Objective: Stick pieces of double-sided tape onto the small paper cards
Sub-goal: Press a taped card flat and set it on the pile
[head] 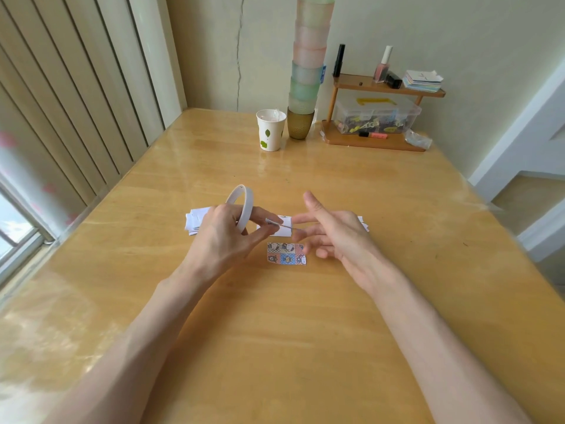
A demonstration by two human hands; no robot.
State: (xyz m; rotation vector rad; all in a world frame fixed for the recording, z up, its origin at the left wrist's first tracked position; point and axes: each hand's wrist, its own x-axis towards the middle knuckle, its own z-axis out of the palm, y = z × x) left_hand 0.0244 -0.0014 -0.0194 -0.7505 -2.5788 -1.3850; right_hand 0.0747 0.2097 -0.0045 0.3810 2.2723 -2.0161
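A: Left hand (223,237)?
B: It's holding the roll (241,206) up off the table (275,347). The ring hangs over the fingers. Thumb and forefinger are pinched together on the tape where it leaves the roll.
A: Right hand (336,237)?
B: The strip (281,226) runs taut from the left pinch across to it. The strip's right end sits between two fingertips (295,221), which are closed on it. One finger sticks out straight toward the far side and touches nothing. The rest are loosely spread.
A: Where are the cards?
B: The white card (279,232) lies flat on the table right under the strip, between the hands, partly hidden by fingers. Can't tell if the strip touches it. The printed card (286,254), with cartoon squares, lies just nearer. Its right edge is by the lower right fingers, contact unclear.
A: Any more cards?
B: The left pile (195,221) is white and half hidden behind the left hand. The right pile (363,223) peeks out past the right hand.
A: Far end?
B: A paper cup (270,130), with a cup stack (308,56) just right of it. A shelf (382,87) is further right.
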